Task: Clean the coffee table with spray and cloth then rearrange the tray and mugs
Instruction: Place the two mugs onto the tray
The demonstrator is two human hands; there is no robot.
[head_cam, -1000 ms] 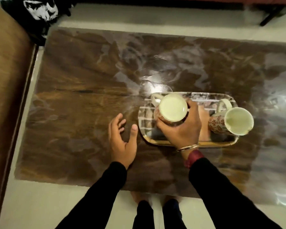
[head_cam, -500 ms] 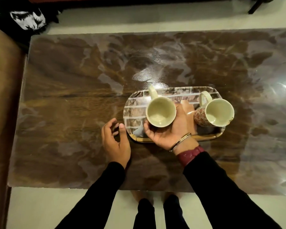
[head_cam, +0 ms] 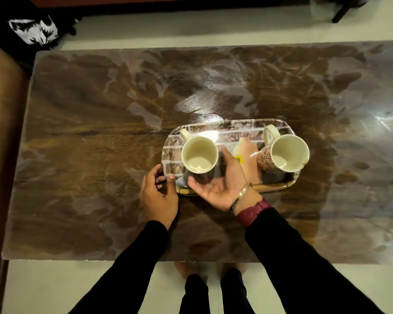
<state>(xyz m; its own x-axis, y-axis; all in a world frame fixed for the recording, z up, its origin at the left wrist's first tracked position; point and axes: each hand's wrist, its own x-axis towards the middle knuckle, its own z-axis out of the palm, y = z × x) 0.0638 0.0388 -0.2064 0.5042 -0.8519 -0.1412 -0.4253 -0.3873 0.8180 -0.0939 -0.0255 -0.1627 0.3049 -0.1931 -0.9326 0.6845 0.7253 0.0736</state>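
Note:
A rectangular tray [head_cam: 238,130] with a brick pattern lies on the glossy brown coffee table [head_cam: 100,155]. Two cream mugs stand upright on it: the left mug [head_cam: 199,154] and the right mug [head_cam: 286,152] with a red floral pattern. My right hand [head_cam: 220,184] is palm-up just in front of the left mug, fingers spread, no longer wrapped around it. My left hand [head_cam: 157,193] hovers at the tray's left front corner, fingers curled and apart, holding nothing.
A brown sofa edge [head_cam: 0,155] runs along the left. Black fabric with a white print [head_cam: 32,30] lies on the floor at the far left. A dark furniture leg [head_cam: 343,10] stands at the far right. My feet [head_cam: 213,273] show under the table's near edge.
My right hand set the left mug down on the tray and let go, opening palm-up. My left hand moved closer to the tray's corner.

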